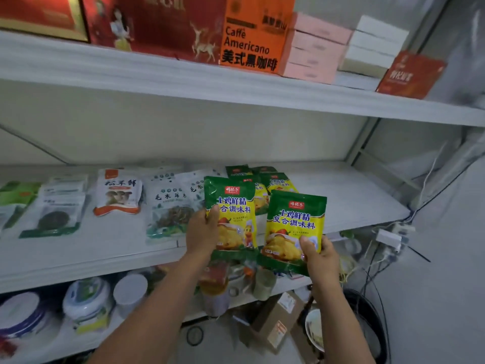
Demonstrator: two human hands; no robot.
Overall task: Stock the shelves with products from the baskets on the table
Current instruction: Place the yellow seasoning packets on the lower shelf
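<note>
Packets first: your left hand [202, 232] grips the left packet [232, 214] by its left edge, thumb across the front; your right hand [321, 254] grips the right packet [295, 227] at its lower right corner, thumb on the front; both are upright, side by side, held over the front edge of the middle shelf [354, 200]; behind them a pile [262, 185] of like packets lies on that shelf; leftward lie fungus bags [168, 206] and a mushroom bag [119, 191]; on the upper shelf [157, 72] stand a coffee box [256, 35] and pink boxes [315, 48]; tubs [88, 300] sit below.
</note>
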